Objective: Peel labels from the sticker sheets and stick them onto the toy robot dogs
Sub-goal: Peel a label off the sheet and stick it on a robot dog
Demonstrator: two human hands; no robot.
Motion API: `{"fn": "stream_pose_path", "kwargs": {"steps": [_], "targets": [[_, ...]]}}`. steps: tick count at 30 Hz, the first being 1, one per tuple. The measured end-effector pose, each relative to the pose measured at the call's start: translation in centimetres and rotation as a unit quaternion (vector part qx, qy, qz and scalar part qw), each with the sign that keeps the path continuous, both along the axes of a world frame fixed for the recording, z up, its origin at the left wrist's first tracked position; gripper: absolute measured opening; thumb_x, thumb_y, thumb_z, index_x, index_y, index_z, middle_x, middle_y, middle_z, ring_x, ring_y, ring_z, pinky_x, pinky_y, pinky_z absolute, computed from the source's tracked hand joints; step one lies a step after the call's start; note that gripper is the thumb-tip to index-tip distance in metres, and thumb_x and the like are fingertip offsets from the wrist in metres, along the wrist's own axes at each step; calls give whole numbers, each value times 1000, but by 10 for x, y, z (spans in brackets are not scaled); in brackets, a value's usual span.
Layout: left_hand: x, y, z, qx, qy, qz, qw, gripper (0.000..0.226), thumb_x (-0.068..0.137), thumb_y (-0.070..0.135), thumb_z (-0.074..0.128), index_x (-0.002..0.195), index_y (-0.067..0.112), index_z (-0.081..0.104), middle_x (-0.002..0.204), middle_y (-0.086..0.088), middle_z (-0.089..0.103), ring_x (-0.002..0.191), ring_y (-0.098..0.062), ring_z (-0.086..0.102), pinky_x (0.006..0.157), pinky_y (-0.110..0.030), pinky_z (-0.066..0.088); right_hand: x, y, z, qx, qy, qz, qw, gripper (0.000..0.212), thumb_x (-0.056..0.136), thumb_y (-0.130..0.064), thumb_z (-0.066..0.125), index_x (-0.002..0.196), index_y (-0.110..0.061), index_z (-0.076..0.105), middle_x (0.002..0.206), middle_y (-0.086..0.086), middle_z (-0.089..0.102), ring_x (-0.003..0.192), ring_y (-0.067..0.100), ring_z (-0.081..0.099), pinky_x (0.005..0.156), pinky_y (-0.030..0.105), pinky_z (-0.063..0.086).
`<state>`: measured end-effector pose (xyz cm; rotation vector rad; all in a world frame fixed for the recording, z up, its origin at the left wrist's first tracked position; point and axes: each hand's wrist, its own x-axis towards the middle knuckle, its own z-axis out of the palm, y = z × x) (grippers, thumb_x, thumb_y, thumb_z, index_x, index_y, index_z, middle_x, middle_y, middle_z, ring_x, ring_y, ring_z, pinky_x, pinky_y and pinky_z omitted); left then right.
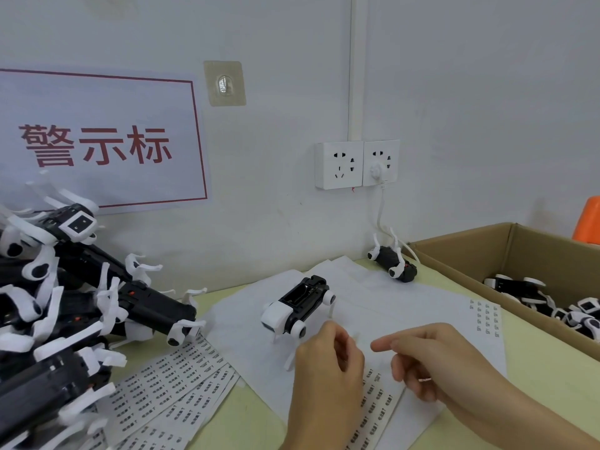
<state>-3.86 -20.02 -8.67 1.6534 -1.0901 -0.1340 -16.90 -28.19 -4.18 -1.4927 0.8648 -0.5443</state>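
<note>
One toy dog (300, 306) lies on sheets (373, 297); dog pile (65, 303) left; box (506, 254) right.

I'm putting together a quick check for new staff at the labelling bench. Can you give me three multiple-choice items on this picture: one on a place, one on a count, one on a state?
1. Where is the cardboard box?
A. At the right edge of the table
B. Under the red-lettered sign
C. Between the hands

2. How many wall sockets have a plug in them?
A. None
B. One
C. Two

3. How does the toy dog nearest the hands lie?
A. Standing on its legs
B. On its back, battery bay up
C. Inside the box

Key:
1 A: the cardboard box sits at the right.
2 B: only the right socket holds a plug.
3 B: the toy dog shows its open bay upward.
</note>
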Motion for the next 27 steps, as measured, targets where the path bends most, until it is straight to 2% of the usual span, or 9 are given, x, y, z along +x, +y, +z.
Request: {"fn": "stream_pose_path", "kwargs": {"steps": [5, 8, 10, 12, 15, 20, 23, 27], "targets": [[-5, 2, 0, -9, -87, -3, 996, 6, 100, 23, 54, 97, 27, 57, 86, 10, 61, 73, -7, 57, 65, -19, 47, -5, -2, 4, 77, 23, 4, 997, 20, 88, -11, 62, 84, -6, 81, 62, 8, 58, 44, 12, 41, 41, 21, 29], [-9, 4, -1, -22, -164, -20, 986, 11, 103, 21, 50, 107, 21, 61, 94, 10, 59, 79, -11, 55, 72, -28, 48, -7, -1, 8, 113, 30, -2, 993, 18, 84, -12, 65, 82, -3, 81, 60, 6, 55, 42, 11, 39, 36, 20, 27], [-11, 5, 0, -33, -218, -32, 975, 10, 100, 13, 55, 102, 16, 64, 89, 3, 61, 74, -17, 57, 66, -34, 51, -7, -1, 10, 122, 33, -5, 992, 17, 82, -11, 67, 82, -1, 80, 59, 6, 54, 42, 10, 39, 35, 20, 26], [-9, 4, 1, -33, -280, -29, 959, 9, 89, 5, 66, 90, 14, 66, 78, 3, 62, 62, -17, 58, 51, -31, 50, -8, -2, 9, 126, 35, -9, 991, 18, 84, -11, 66, 80, 0, 80, 60, 5, 54, 42, 10, 39, 35, 19, 25], [-10, 3, 2, -35, -311, -29, 949, 24, 74, 0, 82, 81, 17, 66, 69, 7, 59, 52, -12, 55, 42, -25, 45, -9, -3, 8, 138, 35, -19, 990, 22, 88, -12, 64, 78, -1, 80, 59, 5, 55, 41, 10, 40, 34, 18, 25], [-11, 1, -1, -51, -358, -10, 932, 34, 62, 2, 92, 76, 20, 67, 65, 10, 57, 52, -9, 51, 40, -21, 40, -9, -5, 6, 139, 29, -31, 989, 22, 89, -11, 64, 77, 0, 80, 58, 6, 54, 41, 9, 40, 34, 18, 24], [-10, 0, -3, -68, -355, -24, 932, 35, 65, 6, 91, 83, 21, 66, 70, 12, 60, 55, -7, 54, 41, -20, 42, -8, -6, 4, 133, 25, -37, 990, 23, 89, -12, 66, 76, 2, 79, 58, 6, 54, 41, 10, 39, 34, 18, 24], [-10, 2, -2, -60, -336, -42, 939, 57, 66, 12, 91, 100, 28, 49, 76, 15, 63, 60, -4, 57, 44, -19, 46, -7, -6, 2, 124, 20, -36, 991, 22, 89, -14, 70, 79, 4, 78, 58, 6, 53, 41, 10, 39, 34, 18, 26]]}}
